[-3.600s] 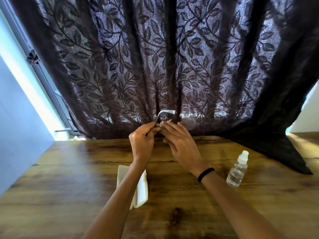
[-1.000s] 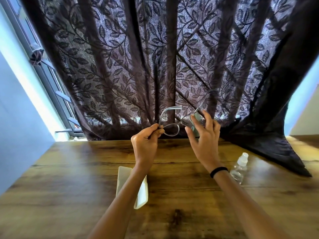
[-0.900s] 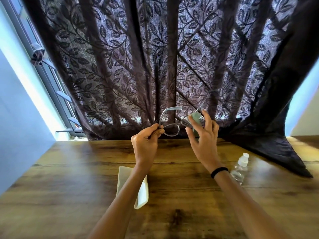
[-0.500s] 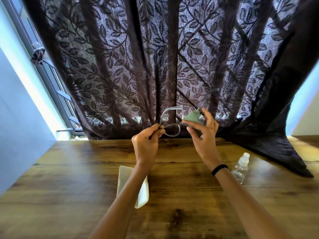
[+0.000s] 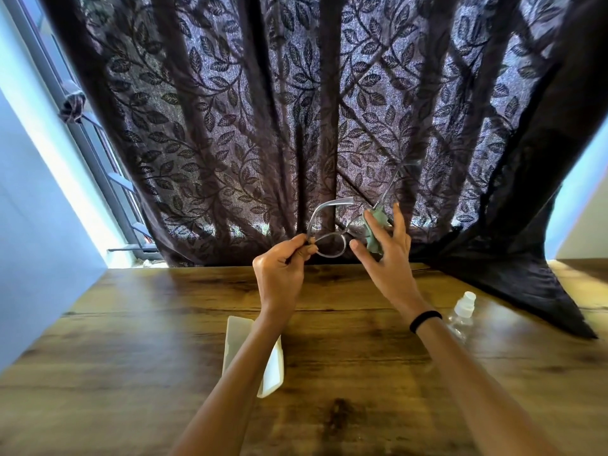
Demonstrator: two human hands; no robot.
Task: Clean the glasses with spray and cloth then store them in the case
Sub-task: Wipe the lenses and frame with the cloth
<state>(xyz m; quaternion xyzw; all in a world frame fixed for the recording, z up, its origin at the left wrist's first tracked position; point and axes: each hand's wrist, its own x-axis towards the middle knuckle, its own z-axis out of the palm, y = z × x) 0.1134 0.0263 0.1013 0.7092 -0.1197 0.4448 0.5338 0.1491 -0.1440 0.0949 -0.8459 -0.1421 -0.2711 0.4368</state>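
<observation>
Clear-framed glasses point(image 5: 329, 240) are held up above the far part of the wooden table point(image 5: 164, 340), both arms unfolded. My left hand point(image 5: 279, 271) pinches the frame at its left hinge. My right hand point(image 5: 383, 255) holds a small grey-green cloth point(image 5: 375, 230) against the right lens, thumb in front and fingers spread behind. A white glasses case point(image 5: 237, 337) lies on the table under my left forearm, partly hidden by it. The clear spray bottle point(image 5: 462, 312) with a white cap stands at the right, behind my right forearm.
A dark leaf-patterned curtain point(image 5: 263, 126) hangs right behind the table and drapes onto its far right corner. A pale wall point(image 5: 33, 241) and a window frame border the left side. A black band point(image 5: 425, 319) circles my right wrist.
The glasses stay raised in my left hand's pinch. My right hand has shifted the cloth on the right lens and its fingers have spread wider.
</observation>
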